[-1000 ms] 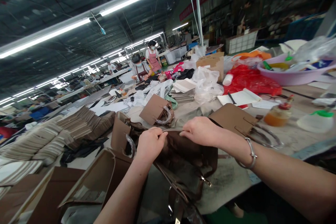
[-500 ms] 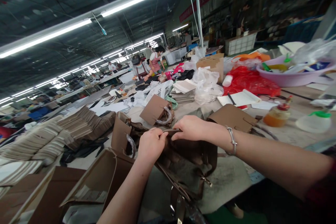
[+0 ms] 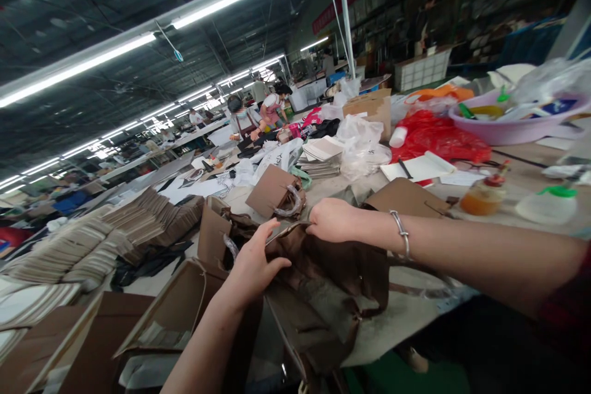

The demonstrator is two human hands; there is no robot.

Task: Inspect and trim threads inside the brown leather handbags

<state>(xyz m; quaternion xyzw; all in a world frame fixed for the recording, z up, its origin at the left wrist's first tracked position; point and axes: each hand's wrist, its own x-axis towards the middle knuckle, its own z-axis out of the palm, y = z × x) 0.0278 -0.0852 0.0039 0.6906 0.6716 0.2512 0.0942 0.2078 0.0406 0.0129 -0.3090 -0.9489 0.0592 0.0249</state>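
Observation:
A dark brown handbag [image 3: 323, 295] lies in front of me at the table edge, its mouth facing me and its lining showing. My right hand [image 3: 335, 220], with a silver bangle at the wrist, pinches the bag's far rim. At the rim's left end is my left hand [image 3: 253, 261], fingers and thumb spread apart, close to the bag without gripping it. Just beyond the hands sits a tan bag panel [image 3: 273, 188] with a plastic-wrapped handle. Another brown bag [image 3: 401, 200] is behind my right forearm.
Brown bag bodies [image 3: 170, 301] and stacked panels [image 3: 148, 218] fill the left. On the right stand a jar of amber liquid [image 3: 482, 198], a green-capped bottle [image 3: 547, 204], a red plastic bag [image 3: 429, 135] and a lilac basin [image 3: 517, 130]. Co-workers [image 3: 247, 120] are farther back.
My left hand has let go of the rim and opened, moving slightly left and down. The bag's mouth now gapes wider toward me, while my right hand stays on the rim.

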